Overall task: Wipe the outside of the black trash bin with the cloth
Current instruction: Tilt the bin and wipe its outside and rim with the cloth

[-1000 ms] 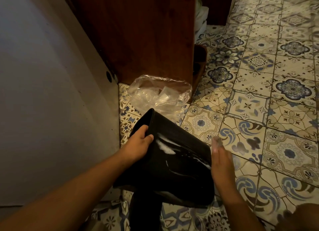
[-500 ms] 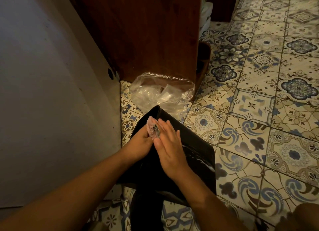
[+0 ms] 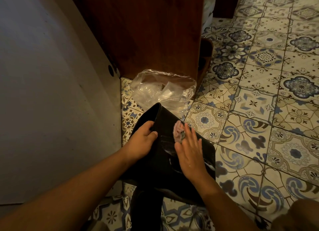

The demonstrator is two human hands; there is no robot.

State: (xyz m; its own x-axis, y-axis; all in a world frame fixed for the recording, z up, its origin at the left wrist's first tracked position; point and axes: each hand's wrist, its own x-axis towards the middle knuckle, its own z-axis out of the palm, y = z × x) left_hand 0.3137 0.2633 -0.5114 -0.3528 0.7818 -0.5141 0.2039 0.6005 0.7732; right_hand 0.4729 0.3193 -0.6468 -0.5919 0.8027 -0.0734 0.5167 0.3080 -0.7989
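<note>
Tilted black plastic trash bin (image 3: 165, 161) over patterned tile floor (image 3: 259, 110), rim clamped by left hand (image 3: 141, 141) for steadiness; right hand (image 3: 189, 153), fingers flat and together, pressing small pink fuzzy cloth (image 3: 178, 132) against outer wall.

- Left hand (image 3: 141, 141): forearm reaches in from the lower left, fingers curled in a closed grip over an edge, thumb pointing right.
- Right hand (image 3: 189, 153): forearm enters from the lower right, palm down, fingers straight and spread, pressing flat; the fingertips seem to pin something, though blur obscures it.
</note>
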